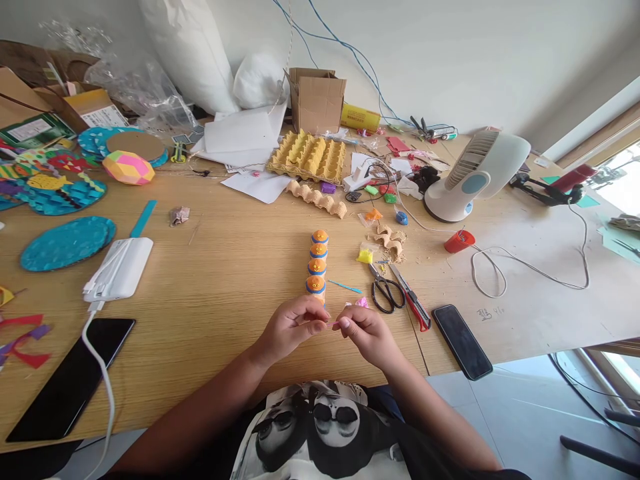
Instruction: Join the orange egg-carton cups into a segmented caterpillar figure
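Note:
My left hand (299,319) and my right hand (364,331) meet near the table's front edge, both with fingers pinched. A thin pink strip (331,325) stretches between their fingertips; it looks like modelling clay, but is too small to be sure. Just beyond my left hand stands a row of egg-carton cups (317,267) topped with orange domes, blue bands and small yellow details. My left fingers hide its near end. Behind my right hand lies a pink lump (361,303), partly covered. A thin blue tool (345,287) rests beside the row.
Black-handled scissors (384,291), a red utility knife (415,303) and a phone (462,341) lie to the right. Yellow clay (365,255) sits beyond them. Further back are a yellow egg tray (307,157) and a white fan (473,177). A power bank (125,268) lies left.

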Demonstrator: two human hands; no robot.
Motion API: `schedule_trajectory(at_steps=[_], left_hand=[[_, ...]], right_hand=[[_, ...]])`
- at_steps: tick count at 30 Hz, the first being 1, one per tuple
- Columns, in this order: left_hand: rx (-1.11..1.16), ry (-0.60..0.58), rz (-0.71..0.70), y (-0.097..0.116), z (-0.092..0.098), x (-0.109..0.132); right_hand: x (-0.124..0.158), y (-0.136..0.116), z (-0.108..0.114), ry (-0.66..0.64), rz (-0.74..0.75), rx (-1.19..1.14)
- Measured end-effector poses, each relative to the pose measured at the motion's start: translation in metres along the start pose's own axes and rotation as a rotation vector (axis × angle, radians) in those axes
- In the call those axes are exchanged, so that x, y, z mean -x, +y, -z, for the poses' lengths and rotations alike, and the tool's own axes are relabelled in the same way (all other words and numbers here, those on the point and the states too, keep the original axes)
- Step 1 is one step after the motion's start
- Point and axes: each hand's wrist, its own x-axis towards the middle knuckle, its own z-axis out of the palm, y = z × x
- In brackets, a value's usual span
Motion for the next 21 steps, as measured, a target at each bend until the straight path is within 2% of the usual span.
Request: schedule_trajectory(at_steps=[5,11,17,21], left_hand=[[0.030,-0.042,0.019,-0.0015,0.0003,0.0006],[0.066,-0.022,0.038,0.0005,0.0023,-0.0003],[-0.102,-0.035,-0.045,0.0037,-0.0019,0.0013],[-0.221,0.003,-0.136,0.0063,-0.0050,-0.0003]], right_hand=[[0.0003,0.0007,0.0006,-0.016,-0.041,-0.019],[0.0005,-0.0006,0.0012,-0.025,-0.061,-0.052],[0.0008,0.0006,0.0020,-0.023,-0.067,-0.054],[0.0003,0.0029,0.0019,-0.024,-0.063,-0.047]])
